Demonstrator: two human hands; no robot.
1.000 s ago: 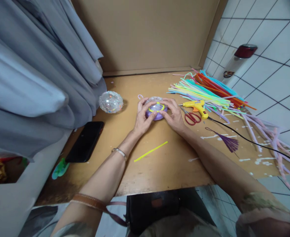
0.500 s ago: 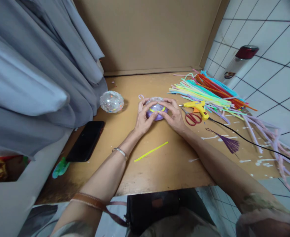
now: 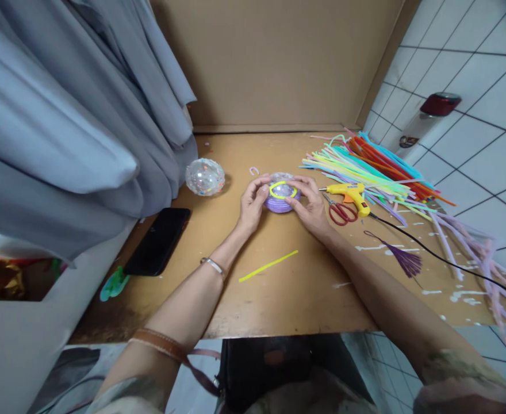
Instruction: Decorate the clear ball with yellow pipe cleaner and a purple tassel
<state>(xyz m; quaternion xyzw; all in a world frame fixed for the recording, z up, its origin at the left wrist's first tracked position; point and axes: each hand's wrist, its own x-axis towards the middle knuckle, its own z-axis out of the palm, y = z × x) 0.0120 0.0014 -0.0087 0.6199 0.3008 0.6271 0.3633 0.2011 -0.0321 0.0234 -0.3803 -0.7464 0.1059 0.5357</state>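
Note:
Between my two hands, on the table, is a clear plastic ball [image 3: 281, 205] with purple pipe cleaner wound round its near, lower part. A yellow pipe-cleaner ring [image 3: 283, 198] lies against its side facing me. My left hand [image 3: 253, 201] grips the ball from the left, the thumb beside the ring. From the right my right hand [image 3: 311, 204] holds it, fingers over the top and thumb at the ring's lower edge. A small pale pink loop [image 3: 253, 171] shows just behind my left hand. A straight yellow pipe cleaner [image 3: 268, 266] lies in front, touched by neither hand.
To the left stand another clear ball [image 3: 205, 177], a black phone [image 3: 158, 241] and a green-blue item [image 3: 115, 283]. On the right are scissors [image 3: 342, 213], a yellow glue gun [image 3: 348, 194] with its cord, a purple tassel [image 3: 403, 260] and piled pipe cleaners [image 3: 365, 161]. A grey curtain [image 3: 84, 126] hangs left.
My fingers have shifted outward on the ball, so more of the yellow ring shows; my left thumb has drawn back to the left. The whole view has moved slightly.

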